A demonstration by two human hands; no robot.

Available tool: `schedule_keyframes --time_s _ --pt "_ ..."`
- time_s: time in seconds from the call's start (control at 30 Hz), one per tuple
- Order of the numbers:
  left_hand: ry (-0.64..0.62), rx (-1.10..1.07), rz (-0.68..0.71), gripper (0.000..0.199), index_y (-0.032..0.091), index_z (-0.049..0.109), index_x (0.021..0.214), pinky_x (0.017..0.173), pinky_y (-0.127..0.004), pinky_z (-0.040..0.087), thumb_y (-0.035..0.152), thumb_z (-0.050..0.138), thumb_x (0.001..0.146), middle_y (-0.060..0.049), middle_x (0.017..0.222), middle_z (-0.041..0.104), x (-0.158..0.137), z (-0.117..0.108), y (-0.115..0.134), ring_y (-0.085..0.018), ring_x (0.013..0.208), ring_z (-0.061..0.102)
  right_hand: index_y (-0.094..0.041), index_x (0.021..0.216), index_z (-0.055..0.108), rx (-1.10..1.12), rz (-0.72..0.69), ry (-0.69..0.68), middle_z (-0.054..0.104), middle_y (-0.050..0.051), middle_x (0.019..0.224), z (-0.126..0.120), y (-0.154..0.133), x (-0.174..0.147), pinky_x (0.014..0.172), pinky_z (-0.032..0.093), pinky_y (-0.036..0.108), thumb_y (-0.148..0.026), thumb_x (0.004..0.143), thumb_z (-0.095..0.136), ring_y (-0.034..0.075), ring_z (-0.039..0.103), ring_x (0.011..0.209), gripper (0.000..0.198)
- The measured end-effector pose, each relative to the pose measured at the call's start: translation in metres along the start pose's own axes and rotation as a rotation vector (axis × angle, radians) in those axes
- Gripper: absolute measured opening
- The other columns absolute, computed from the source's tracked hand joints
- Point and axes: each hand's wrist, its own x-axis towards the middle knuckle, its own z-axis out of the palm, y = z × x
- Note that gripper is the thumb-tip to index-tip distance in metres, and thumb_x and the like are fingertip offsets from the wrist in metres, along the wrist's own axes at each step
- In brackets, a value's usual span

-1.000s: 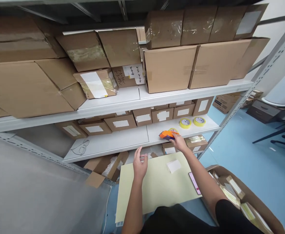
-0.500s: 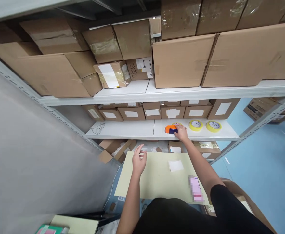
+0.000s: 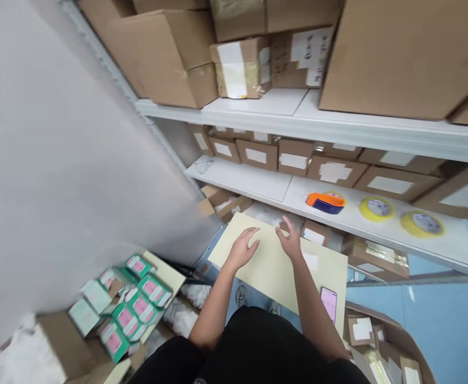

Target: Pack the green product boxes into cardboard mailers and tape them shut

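Observation:
My left hand [image 3: 243,249] hovers over the pale yellow tabletop [image 3: 263,266], its fingers apart and nothing in it. Across from it, my right hand [image 3: 289,240] is likewise empty, with thumb and fingers spread. An orange and dark blue tape dispenser [image 3: 325,203] lies on the white shelf [image 3: 250,178] beyond the table. White paper [image 3: 310,261] rests on the table, partly behind my right forearm. Near the table's right edge lies a phone [image 3: 328,304] with a pink screen.
Two yellow tape rolls [image 3: 377,208] sit right of the dispenser. Cardboard boxes [image 3: 256,154] line the shelves. At lower left, several green and pink packages [image 3: 141,308] lie on another board. An open carton [image 3: 410,336] with small boxes stands at lower right.
My right hand has let go of the tape dispenser and drawn back over the table. The view has turned left and down, bringing the green packages into sight.

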Motion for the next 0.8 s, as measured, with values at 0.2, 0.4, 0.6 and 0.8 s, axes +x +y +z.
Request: schedule_keyframes --time_s 0.2,0.4,0.6,0.8 --pt "0.106 0.019 -0.246 0.051 0.024 0.057 0.147 0.117 -0.047 0.047 0.031 0.062 0.097 -0.011 0.148 0.061 -0.063 -0.035 -0.053 -0.026 0.135 0.058 -0.026 0.149 0.056 0.065 0.100 -0.296 0.056 0.015 0.155 0.072 0.012 -0.033 0.106 0.053 0.055 -0.053 0.091 0.062 0.034 0.058 0.136 0.064" --pt "0.325 0.022 -0.430 0.050 0.021 0.058 0.147 0.118 -0.045 0.045 0.028 0.061 0.098 -0.012 0.148 0.061 -0.136 -0.082 -0.092 -0.027 0.137 0.057 -0.026 0.149 0.058 0.003 -0.002 -0.547 0.058 0.015 0.153 0.158 -0.019 -0.057 0.104 0.056 0.053 -0.048 0.094 0.058 0.034 0.060 0.134 0.059" --pt "0.496 -0.023 -0.519 0.049 0.022 0.058 0.146 0.118 -0.044 0.044 0.030 0.060 0.098 -0.012 0.151 0.059 -0.222 -0.140 -0.141 -0.026 0.140 0.055 -0.026 0.147 0.060 -0.048 -0.083 -0.713 0.061 0.014 0.149 0.261 -0.054 -0.109 0.103 0.056 0.050 -0.047 0.094 0.057 0.032 0.061 0.133 0.056" --pt "0.650 -0.029 -0.642 0.049 0.022 0.058 0.146 0.120 -0.045 0.042 0.035 0.059 0.098 -0.013 0.152 0.058 -0.327 -0.217 -0.198 -0.026 0.143 0.052 -0.025 0.142 0.064 -0.100 -0.166 -0.876 0.064 0.013 0.145 0.380 -0.093 -0.170 0.102 0.056 0.049 -0.044 0.091 0.058 0.031 0.062 0.131 0.054"
